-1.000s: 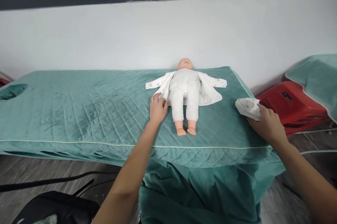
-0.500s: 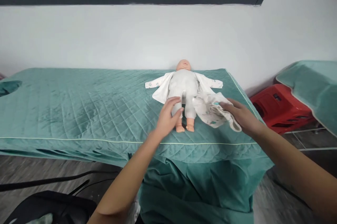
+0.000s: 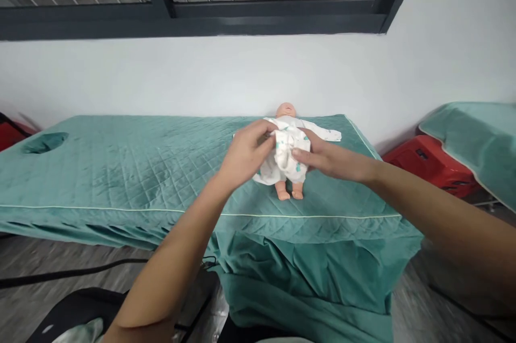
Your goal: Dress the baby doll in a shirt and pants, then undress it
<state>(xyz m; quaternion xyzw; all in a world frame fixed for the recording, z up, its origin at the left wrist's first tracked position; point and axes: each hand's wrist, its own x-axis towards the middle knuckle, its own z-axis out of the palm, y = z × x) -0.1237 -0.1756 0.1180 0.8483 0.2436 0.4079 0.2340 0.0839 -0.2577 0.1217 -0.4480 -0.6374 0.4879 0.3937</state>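
A baby doll [image 3: 286,110] lies on its back on the green quilted bed cover [image 3: 169,171], its bare feet pointing my way. Its white jacket [image 3: 322,131] is spread beneath it, with one sleeve showing on the right. Over the doll's body I hold a bunched white baby garment [image 3: 291,152] with a green print. My left hand [image 3: 248,154] pinches its left side. On the other side my right hand [image 3: 328,156] grips the cloth, thumb on top. Folds and fingers hide the garment's exact cut and most of the doll's trunk.
The bed stands against a white wall [image 3: 161,74] under a dark-framed window [image 3: 242,18]. A red plastic stool [image 3: 429,163] and another green-covered surface [image 3: 479,138] are at the right. A face hole [image 3: 45,142] opens in the bed's left end.
My right hand has brought the garment leftward over the doll. My left hand, empty before, has taken hold of it too. The camera view has tilted up, showing more window.
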